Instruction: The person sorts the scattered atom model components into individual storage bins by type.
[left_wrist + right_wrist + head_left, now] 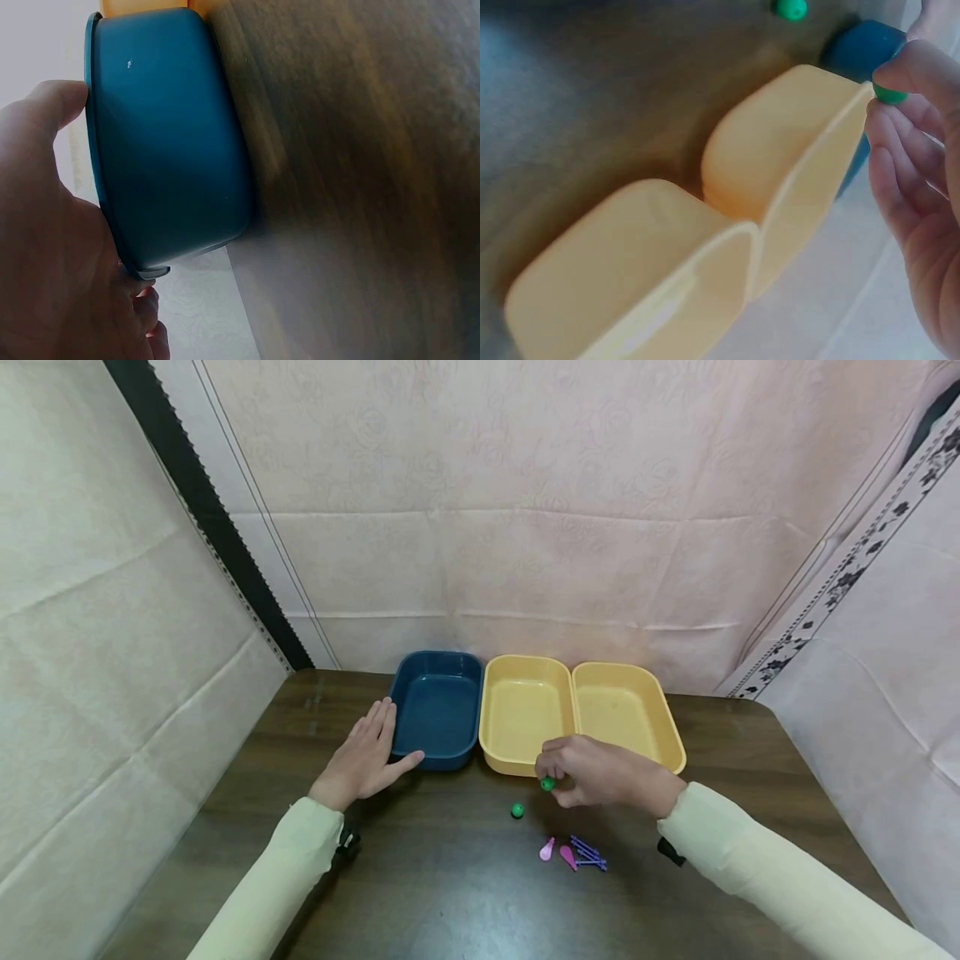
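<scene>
Right hand (600,774) pinches a small green round bead (547,783) between curled fingers (900,67), just at the near rim of the left yellow plastic tray (525,714). Left hand (363,760) lies flat, fingers straight, touching the dark blue plastic tray (438,706) at its 7 o'clock corner. Second green bead (517,810) lies on the dark wooden tabletop (450,877), at 7 o'clock from the held one. Pink and purple small plastic pieces (573,853) lie nearer, at 6 o'clock. Right yellow plastic tray (626,710) touches the left one.
</scene>
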Motion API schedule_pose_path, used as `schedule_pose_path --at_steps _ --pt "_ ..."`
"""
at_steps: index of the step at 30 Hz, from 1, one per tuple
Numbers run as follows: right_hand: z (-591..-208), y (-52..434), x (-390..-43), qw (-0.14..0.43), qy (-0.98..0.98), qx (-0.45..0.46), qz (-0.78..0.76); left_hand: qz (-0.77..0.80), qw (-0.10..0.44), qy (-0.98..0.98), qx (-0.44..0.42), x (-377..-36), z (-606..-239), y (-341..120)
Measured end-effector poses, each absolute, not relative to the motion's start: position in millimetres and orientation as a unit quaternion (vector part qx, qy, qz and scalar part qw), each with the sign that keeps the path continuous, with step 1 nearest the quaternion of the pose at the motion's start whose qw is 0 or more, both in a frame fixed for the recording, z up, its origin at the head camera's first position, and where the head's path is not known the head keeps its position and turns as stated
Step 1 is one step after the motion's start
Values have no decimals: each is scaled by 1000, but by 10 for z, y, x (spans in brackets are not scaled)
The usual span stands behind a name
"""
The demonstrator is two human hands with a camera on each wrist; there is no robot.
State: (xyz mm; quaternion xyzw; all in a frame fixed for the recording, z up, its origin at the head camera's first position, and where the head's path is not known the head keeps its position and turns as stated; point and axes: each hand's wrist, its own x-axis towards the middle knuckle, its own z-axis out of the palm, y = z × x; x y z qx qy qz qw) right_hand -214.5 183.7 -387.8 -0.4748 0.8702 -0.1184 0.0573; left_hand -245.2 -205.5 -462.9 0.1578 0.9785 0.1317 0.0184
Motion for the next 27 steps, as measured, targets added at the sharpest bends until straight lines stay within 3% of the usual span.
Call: schedule_pose_path --at_steps 27 --pt "-3532 1314 -2603 9 863 -497 -93 130 11 979 157 -2443 -4620 -2059"
